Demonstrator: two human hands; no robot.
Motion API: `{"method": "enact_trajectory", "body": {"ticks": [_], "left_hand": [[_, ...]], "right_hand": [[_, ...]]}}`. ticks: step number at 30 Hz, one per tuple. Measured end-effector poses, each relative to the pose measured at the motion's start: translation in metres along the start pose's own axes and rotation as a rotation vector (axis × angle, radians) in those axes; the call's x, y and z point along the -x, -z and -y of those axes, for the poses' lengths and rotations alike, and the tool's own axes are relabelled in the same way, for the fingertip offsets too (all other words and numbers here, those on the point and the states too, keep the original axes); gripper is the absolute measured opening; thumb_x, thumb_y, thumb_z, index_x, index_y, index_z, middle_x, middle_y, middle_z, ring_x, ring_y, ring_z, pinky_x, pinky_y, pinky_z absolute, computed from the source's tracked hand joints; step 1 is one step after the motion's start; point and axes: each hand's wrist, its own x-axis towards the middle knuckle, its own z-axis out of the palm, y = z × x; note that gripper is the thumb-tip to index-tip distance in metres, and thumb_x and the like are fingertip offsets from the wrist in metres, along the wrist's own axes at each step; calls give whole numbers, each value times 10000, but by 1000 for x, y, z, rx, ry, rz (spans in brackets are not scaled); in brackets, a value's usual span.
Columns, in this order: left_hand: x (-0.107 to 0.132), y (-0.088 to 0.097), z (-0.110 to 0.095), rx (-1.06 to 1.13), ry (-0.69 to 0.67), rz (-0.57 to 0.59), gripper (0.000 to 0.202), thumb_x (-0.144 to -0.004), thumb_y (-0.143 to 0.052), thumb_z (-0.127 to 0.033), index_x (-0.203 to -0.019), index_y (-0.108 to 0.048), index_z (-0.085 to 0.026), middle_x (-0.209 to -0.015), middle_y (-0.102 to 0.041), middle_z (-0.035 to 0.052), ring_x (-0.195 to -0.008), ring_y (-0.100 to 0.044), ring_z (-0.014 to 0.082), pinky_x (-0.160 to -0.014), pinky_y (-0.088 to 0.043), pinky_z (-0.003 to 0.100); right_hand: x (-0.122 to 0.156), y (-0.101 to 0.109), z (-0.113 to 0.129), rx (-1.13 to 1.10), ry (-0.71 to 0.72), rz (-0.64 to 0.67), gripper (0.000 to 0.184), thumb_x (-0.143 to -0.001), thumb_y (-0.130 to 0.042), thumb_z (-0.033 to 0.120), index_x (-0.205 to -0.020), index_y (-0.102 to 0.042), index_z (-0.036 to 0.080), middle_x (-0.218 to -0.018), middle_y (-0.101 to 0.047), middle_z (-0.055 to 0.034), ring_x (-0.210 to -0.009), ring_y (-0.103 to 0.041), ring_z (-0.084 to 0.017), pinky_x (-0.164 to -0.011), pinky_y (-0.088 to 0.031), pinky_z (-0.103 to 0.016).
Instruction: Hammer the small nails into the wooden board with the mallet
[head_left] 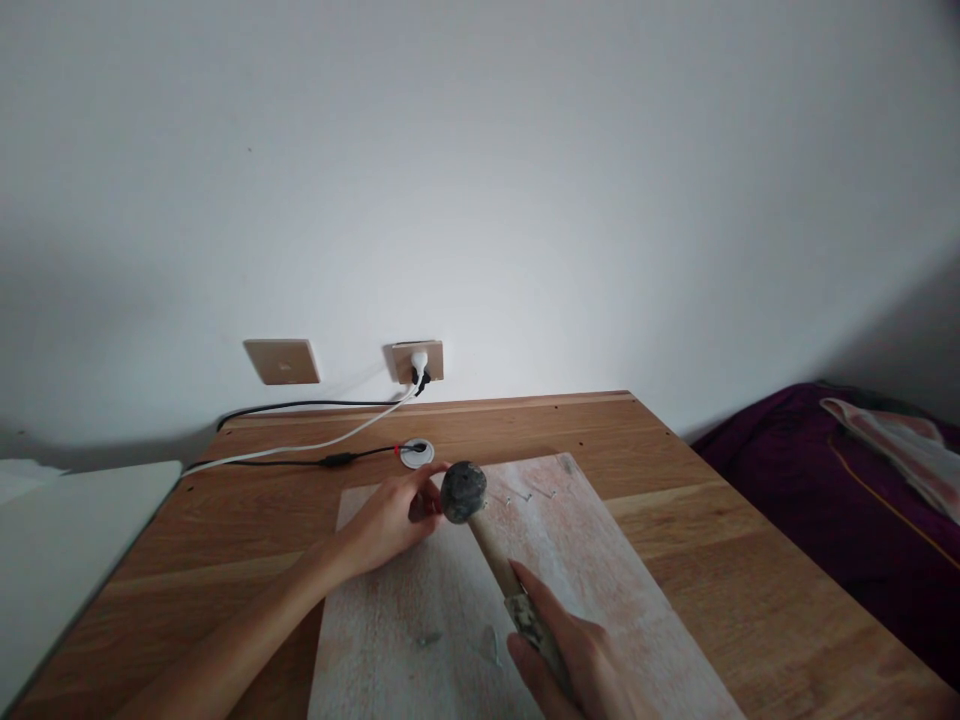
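My right hand point(574, 650) grips a mallet point(491, 550) by its wooden handle, which has a worn, patchy wrap. Its dark, scuffed round head is raised over a whitish board point(607, 570), right beside the fingertips of my left hand point(394, 515). That hand rests at the far left part of the board, thumb and fingers curled together. Whatever they may pinch is hidden by the fingers and the mallet head. Several thin nails point(529, 497) stand in a row near the board's far edge. Nearer to me, small loose metal pieces point(429, 638) lie on the board.
The board lies on a wooden desk point(720, 560) against a white wall. A white cable point(315, 445) and black cables point(300, 462) run along the back left, near a socket point(405, 362) and a round grommet point(417, 454). Purple fabric point(847, 500) lies at right, a white surface point(82, 550) at left.
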Motion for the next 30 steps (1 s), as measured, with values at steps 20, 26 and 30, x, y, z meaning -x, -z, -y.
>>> {"method": "enact_trajectory", "body": {"ticks": [20, 26, 30], "left_hand": [[1, 0, 8, -52, -19, -1, 665, -842, -601, -185, -1502, -534, -235, -950, -788, 21, -823, -733, 197, -806, -541, 303], [2, 2, 5, -75, -10, -1, 693, -819, -585, -163, -1508, -539, -235, -957, -787, 15, -829, -727, 190, -798, -524, 286], [1, 1, 4, -106, -5, -14, 674, -812, -629, -187, -1482, -574, -229, -961, -779, 20, -840, -723, 198, -830, -536, 296]], "right_hand": [[0, -15, -9, 42, 97, -116, 620, -988, -429, 356, -1551, -518, 111, -1183, -813, -164, -1009, -797, -253, -904, -595, -331], [-1, -14, -10, 54, 82, -78, 621, -984, -451, 332, -1556, -512, 97, -1194, -808, -191, -1034, -794, -277, -923, -603, -377], [-2, -11, -9, 43, 91, -42, 631, -995, -441, 342, -1572, -486, 92, -1246, -793, -201, -1083, -789, -281, -934, -604, -386]]}}
